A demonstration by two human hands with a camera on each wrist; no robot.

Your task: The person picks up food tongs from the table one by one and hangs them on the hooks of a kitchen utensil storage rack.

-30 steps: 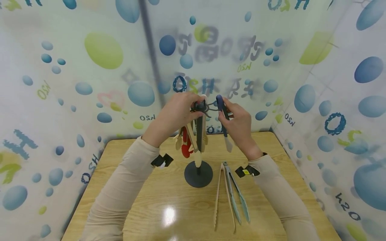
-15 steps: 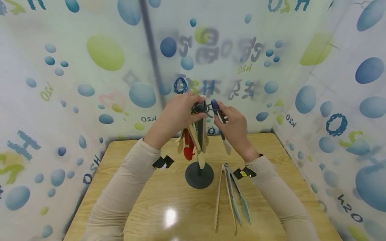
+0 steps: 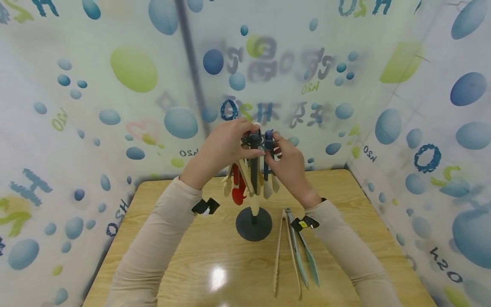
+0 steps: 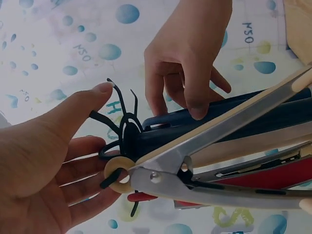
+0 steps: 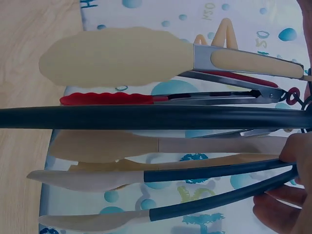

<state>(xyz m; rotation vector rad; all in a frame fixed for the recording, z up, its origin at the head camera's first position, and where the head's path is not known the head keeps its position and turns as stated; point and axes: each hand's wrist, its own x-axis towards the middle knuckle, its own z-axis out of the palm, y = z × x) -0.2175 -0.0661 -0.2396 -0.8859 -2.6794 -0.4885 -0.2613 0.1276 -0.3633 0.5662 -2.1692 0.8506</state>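
Note:
A black rotating-style utensil stand stands upright on the table. My left hand holds its top; in the left wrist view the thumb touches a curved hook and the fingers lie behind the hub. My right hand pinches navy-handled tongs with pale grey tips, close beside the hooks. These tongs hang tips down, their two arms slightly spread. Whether their end ring is on a hook is hidden. Cream tongs and red tongs hang around the pole, with more beige tongs behind.
Two tongs lie on the wooden table right of the base: a beige pair and a teal pair, both spread. A patterned wall sheet closes off the back and sides.
My right hand has moved left with the navy tongs, bringing them from beside the stand right up to its hooks and more upright. The left hand stays on the stand's top.

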